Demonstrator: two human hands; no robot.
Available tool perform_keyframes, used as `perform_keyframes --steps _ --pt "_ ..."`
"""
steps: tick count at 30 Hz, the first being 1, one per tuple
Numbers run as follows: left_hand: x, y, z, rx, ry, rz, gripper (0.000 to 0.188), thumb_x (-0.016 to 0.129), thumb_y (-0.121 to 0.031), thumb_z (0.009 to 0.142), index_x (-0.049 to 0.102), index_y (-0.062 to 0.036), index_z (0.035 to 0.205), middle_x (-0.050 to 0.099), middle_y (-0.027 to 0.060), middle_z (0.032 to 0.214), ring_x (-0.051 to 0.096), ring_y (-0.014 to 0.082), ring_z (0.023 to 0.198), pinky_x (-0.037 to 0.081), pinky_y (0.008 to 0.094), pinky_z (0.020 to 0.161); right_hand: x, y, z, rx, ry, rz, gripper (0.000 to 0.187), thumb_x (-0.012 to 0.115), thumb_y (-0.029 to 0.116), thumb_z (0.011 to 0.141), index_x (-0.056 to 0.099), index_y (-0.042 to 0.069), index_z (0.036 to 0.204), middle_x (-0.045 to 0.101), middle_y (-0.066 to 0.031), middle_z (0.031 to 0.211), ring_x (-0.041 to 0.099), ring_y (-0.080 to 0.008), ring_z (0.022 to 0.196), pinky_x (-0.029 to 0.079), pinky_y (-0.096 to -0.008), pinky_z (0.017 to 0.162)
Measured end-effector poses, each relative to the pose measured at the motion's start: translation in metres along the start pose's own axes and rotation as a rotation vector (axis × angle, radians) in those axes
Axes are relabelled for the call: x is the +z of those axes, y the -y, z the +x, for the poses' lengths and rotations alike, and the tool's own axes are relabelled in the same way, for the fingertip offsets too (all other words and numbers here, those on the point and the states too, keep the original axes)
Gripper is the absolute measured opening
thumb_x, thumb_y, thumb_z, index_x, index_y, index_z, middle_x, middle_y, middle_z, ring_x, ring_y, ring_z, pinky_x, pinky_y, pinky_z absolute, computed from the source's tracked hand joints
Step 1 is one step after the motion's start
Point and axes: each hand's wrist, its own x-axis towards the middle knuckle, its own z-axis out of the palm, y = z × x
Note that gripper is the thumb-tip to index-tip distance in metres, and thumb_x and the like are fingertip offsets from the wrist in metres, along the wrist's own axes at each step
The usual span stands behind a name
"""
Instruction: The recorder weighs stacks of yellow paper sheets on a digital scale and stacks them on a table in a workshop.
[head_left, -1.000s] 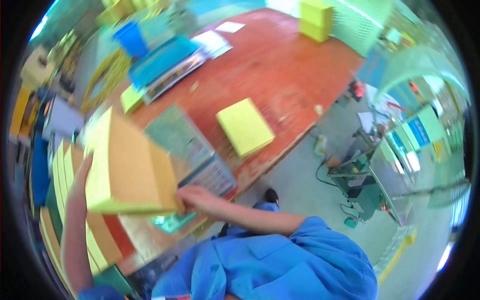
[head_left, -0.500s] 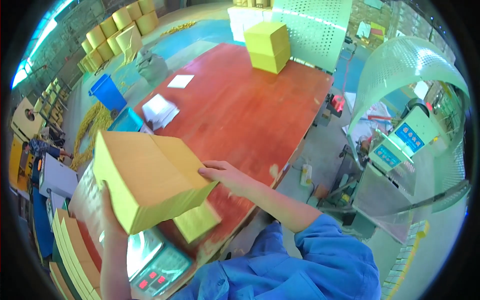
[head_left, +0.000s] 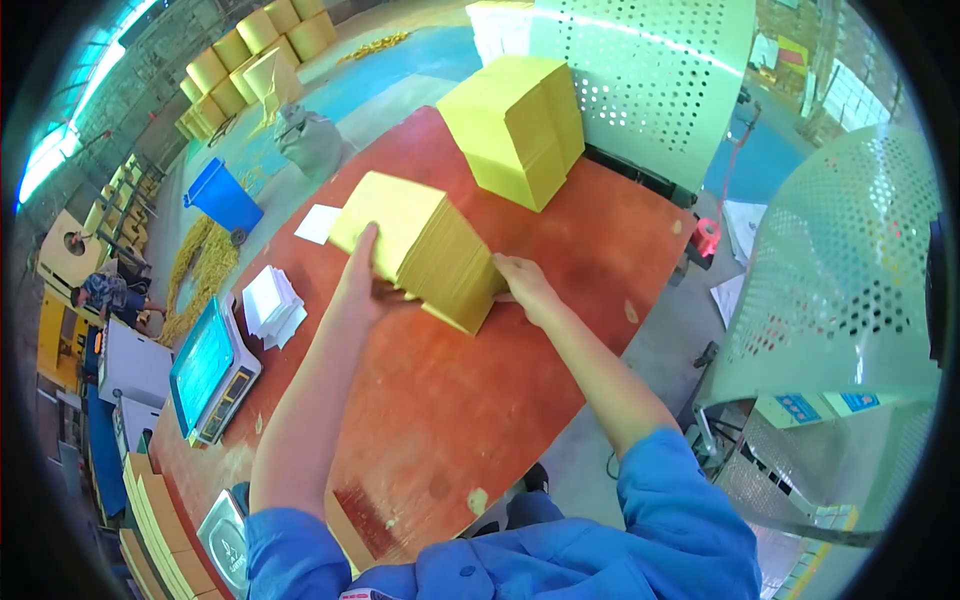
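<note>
I've got the yellow stack [head_left: 430, 248] tilted over the table [head_left: 450, 430], nr the taller pile [head_left: 510, 130]; can't tell if it's touching down. Grip: L hand [head_left: 361, 287] spread round its left side, R hand [head_left: 527, 286] clasping its right end. Step's prob a 2-hand carry; next move needs even pressure b/c it could slip.

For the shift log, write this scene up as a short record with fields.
Left hand: gripping the left side of a yellow paper stack
Right hand: gripping its right end
Stack position: tilted; contact with the red table cannot be told
Far part of table: yellow pile beside a perforated green panel
Left part of table: scale, white papers
Floor beyond: blue bin, grey sack
</note>
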Motion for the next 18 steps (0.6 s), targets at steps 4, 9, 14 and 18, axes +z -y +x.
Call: perform_keyframes --steps 4,9,14,18 --pt "0.09 -0.019 0.055 0.086 -0.062 0.223 0.098 0.067 -0.065 0.075 0.026 -0.0143 0.148 0.028 0.0236 0.147 0.036 0.0472 0.129 0.038 0.0659 0.1 -0.05 -0.021 0.006 -0.525 -0.3 -0.472 0.038 0.055 0.024 0.094 0.056 0.002 0.124 0.064 -0.0147 0.111 0.062 -0.0272 0.101 0.051 -0.0357 0.082" --pt "0.138 -0.037 0.1 0.069 -0.011 0.226 0.096 0.066 -0.064 0.076 0.025 -0.0174 0.149 0.024 0.0201 0.151 0.032 0.0452 0.133 0.039 0.0665 0.099 -0.072 -0.042 -0.018 -0.7 -0.373 -0.53 0.026 0.061 0.004 0.086 0.062 0.003 0.112 0.06 -0.0146 0.121 0.061 -0.0293 0.104 0.051 -0.0351 0.083" --pt "0.139 -0.034 0.096 0.095 0.019 0.245 0.098 0.065 -0.071 0.073 0.029 -0.018 0.148 0.03 0.0191 0.147 0.036 0.0466 0.13 0.039 0.0669 0.098 -0.068 -0.044 -0.016 -0.736 -0.386 -0.631 0.02 0.06 0.001 0.085 0.066 0.004 0.103 0.063 -0.0131 0.115 0.063 -0.0273 0.1 0.052 -0.0328 0.084" --pt "0.101 -0.024 0.078 0.099 0.148 0.269 0.101 0.055 -0.08 0.075 0.037 -0.0087 0.144 0.04 0.0192 0.142 0.037 0.0397 0.132 0.032 0.0647 0.103 -0.058 -0.044 -0.006 -0.897 -0.315 -0.673 0.02 0.057 -0.001 0.082 0.068 0.001 0.099 0.068 -0.0144 0.105 0.064 -0.0271 0.098 0.051 -0.0355 0.088"
